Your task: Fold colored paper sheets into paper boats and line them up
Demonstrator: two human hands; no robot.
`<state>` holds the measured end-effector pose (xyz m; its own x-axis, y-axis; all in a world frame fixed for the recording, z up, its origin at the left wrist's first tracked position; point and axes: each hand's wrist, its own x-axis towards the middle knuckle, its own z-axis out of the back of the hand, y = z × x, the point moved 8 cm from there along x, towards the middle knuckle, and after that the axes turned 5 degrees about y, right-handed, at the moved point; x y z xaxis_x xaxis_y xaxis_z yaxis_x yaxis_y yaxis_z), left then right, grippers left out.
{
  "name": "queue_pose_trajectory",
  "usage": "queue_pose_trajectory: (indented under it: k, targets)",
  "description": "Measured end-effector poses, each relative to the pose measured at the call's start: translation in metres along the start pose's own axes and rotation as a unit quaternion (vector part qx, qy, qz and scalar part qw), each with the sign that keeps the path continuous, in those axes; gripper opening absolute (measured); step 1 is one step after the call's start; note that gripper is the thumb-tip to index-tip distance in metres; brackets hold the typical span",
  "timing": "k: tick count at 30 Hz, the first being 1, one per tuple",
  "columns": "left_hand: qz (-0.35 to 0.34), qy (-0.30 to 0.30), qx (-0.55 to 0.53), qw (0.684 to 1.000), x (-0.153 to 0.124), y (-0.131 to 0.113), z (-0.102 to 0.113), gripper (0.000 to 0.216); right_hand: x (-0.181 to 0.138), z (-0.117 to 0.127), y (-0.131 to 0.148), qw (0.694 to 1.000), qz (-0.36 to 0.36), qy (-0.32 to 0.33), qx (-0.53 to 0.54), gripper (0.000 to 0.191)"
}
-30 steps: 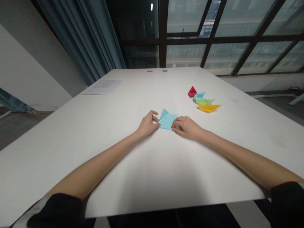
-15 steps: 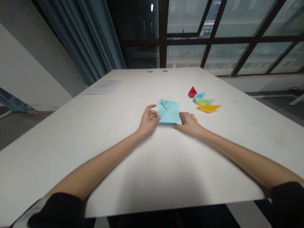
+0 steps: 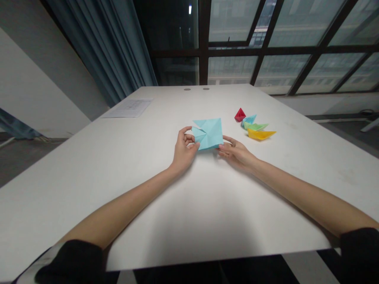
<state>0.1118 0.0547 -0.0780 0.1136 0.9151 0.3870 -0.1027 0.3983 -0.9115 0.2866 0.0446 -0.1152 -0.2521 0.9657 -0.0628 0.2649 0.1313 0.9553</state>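
Note:
A light blue sheet of origami paper [image 3: 211, 133], folded to a small square with creases and a flap on its left side, is held between both hands, tilted a little above the table. My left hand [image 3: 186, 149] pinches its lower left edge, thumb in front. At the lower right corner, my right hand [image 3: 237, 153] grips the paper with the thumb on top and some fingers underneath. Parts of the fingers behind the paper are hidden.
Right of the paper stand several folded paper boats: a red one [image 3: 240, 114], a light blue one [image 3: 248, 120], a green one [image 3: 257, 126] and a yellow one [image 3: 261, 135]. A printed sheet [image 3: 128, 108] lies at the far left of the white table [image 3: 142, 244].
The folded paper has risen off the table and turned, so its flap now points left. My right hand has shifted its grip, with fingers now beneath the corner.

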Motion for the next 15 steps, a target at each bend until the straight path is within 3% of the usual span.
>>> queue_pose_trajectory:
  k: [5, 12, 15]
  targets:
    - [0.003, -0.002, 0.024, 1.000, -0.002, 0.001, -0.002, 0.058, -0.004, -0.004, 0.006, 0.999, 0.036, -0.010, -0.034, 0.069]
    - [-0.003, 0.015, 0.027, 1.000, -0.006, 0.001, -0.005, 0.057, -0.001, 0.003, -0.003, 0.998, 0.025, -0.065, 0.012, 0.052]
    - [-0.004, 0.027, 0.011, 1.000, -0.007, 0.002, -0.008, 0.057, 0.002, 0.012, 0.006, 0.993, 0.065, -0.090, -0.030, 0.051]
